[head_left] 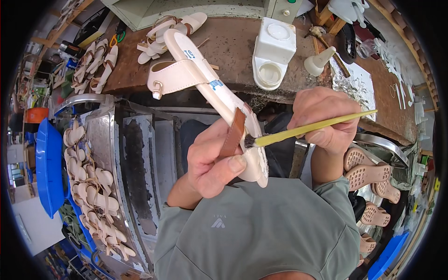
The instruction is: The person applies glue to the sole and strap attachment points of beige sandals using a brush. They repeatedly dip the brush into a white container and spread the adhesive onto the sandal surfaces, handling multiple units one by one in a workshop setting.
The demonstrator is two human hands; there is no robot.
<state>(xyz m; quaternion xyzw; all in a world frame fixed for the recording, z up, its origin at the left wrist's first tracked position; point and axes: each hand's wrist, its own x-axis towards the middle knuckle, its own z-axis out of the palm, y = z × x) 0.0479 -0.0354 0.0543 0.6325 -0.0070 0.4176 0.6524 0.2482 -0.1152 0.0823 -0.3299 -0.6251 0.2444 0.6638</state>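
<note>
A cream sandal with a wide buckled strap slants up and away in front of me. My left hand is closed around its near end, with the thumb beside a brown strap. Between the fingers and thumb of my right hand is a slim brush with a yellow-green handle. Its dark bristles meet the sandal's edge next to the brown strap. Whitish residue shows along the sole's rim there.
A white plastic pot with a round opening and a pale nozzle stand on the brown workbench. More sandals lie at the bench's back and on a rack at left. Pinkish soles are stacked at right.
</note>
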